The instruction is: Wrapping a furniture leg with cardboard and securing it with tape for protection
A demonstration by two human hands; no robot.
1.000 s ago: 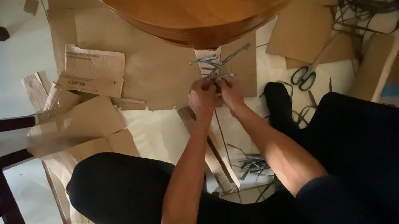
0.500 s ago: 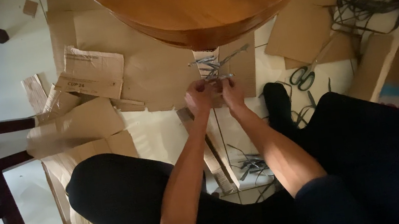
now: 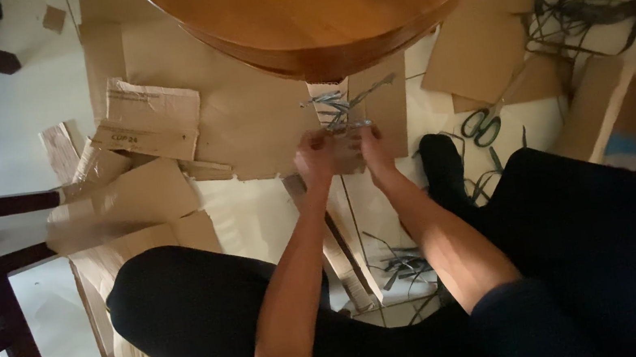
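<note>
Nearest the seated person, a small heap of thin grey strips lies on the pale floor between the dark-trousered knees, beside a long narrow corrugated cardboard offcut. Beyond it both forearms reach forward, bare, with the left hand and right hand side by side, fingers pinched shut on a small brown cardboard piece bristling with flat grey strips. Farther off lie flat torn cardboard sheets, green-handled scissors and the round glossy wooden table.

One head camera looks steeply down, close over lap and floor.
</note>
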